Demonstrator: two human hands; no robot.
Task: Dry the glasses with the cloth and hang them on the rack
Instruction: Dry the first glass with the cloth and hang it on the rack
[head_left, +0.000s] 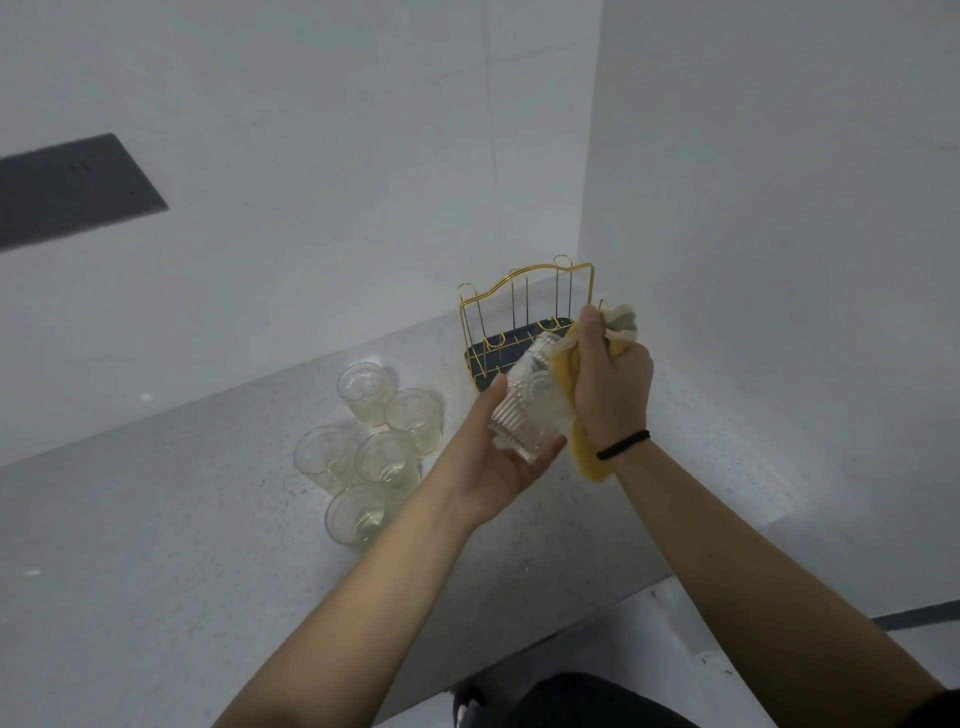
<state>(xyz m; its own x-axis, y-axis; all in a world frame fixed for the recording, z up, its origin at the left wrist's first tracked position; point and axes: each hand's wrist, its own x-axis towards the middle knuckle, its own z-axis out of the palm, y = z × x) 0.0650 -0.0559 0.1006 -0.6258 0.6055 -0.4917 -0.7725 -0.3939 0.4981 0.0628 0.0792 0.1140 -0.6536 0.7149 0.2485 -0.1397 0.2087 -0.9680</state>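
My left hand (498, 457) holds a clear ribbed glass (530, 415) tilted on its side, thumb on top and fingers under its base. My right hand (610, 374) grips a yellow and white cloth (584, 452) bunched against the glass's mouth; part of the cloth hangs below my wrist. Behind both hands stands the gold wire rack (524, 296) on its dark tray (480, 358), with no glass hanging on it. Several more ribbed glasses (363, 452) stand upright in a cluster on the counter to the left.
The grey speckled counter (156, 519) runs into a corner of white walls, with the rack close to that corner. The counter's front edge crosses the lower right. A dark rectangular panel (72, 187) sits on the left wall.
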